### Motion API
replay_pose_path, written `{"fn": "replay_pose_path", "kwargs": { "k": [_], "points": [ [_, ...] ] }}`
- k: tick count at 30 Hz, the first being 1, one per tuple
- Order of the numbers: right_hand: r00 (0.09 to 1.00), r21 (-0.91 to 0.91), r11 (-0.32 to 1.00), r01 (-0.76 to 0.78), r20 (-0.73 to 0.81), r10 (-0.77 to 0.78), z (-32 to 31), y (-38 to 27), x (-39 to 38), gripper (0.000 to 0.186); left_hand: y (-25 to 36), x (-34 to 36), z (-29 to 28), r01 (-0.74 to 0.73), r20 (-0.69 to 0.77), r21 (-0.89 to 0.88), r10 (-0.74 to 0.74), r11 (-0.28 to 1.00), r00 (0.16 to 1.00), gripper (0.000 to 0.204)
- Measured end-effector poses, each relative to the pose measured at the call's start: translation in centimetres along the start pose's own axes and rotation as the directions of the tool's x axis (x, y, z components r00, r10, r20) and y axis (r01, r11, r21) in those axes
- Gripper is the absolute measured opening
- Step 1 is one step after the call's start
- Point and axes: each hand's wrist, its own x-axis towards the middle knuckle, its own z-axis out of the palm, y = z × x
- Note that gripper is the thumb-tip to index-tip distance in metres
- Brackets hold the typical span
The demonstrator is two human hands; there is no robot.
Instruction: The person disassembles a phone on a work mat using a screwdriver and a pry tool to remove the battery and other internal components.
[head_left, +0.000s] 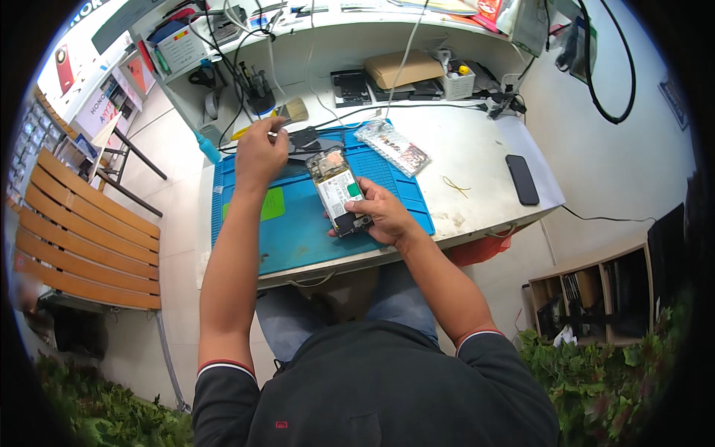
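My right hand grips an opened phone, its battery and inner boards exposed, tilted over a blue silicone mat. My left hand is raised above the mat's back left, its fingers pinched on something I cannot make out, beside a brush with pale bristles and some flat dark parts. A bright green rectangle lies on the mat under the left forearm. Bubble-wrapped material rests on the mat's back right.
Cables cross the desk below a shelf. A dark phone and thin yellow wire lie rightward. A blue bottle stands left, near a wooden chair. A cardboard box and cubby unit also show.
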Motion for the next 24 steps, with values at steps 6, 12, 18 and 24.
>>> {"fn": "replay_pose_path", "kwargs": {
  "k": [6,12,18,24],
  "points": [
    [0.996,-0.043,0.998,0.044,0.077,-0.041,3.1,1.1,1.8,0.081,3.5,-5.5,-0.3,0.012,0.173,-0.563,0.103,0.826,0.98,0.052],
    [0.993,-0.144,0.984,0.102,0.082,-0.091,3.6,2.7,3.0,0.084,4.2,-6.6,0.4,-0.103,0.038,-0.49,0.139,0.865,0.989,0.055],
    [0.988,-0.27,0.951,0.153,0.058,-0.142,4.2,3.3,3.1,0.089,4.4,-7.5,0.2,-0.256,-0.06,-0.331,0.25,0.908,0.966,0.045],
    [0.975,-0.385,0.896,0.221,0.08,-0.206,3.9,4.2,3.2,0.093,4.8,-8.0,-0.4,-0.377,-0.069,-0.111,0.371,0.92,0.926,0.037]
  ]
}}
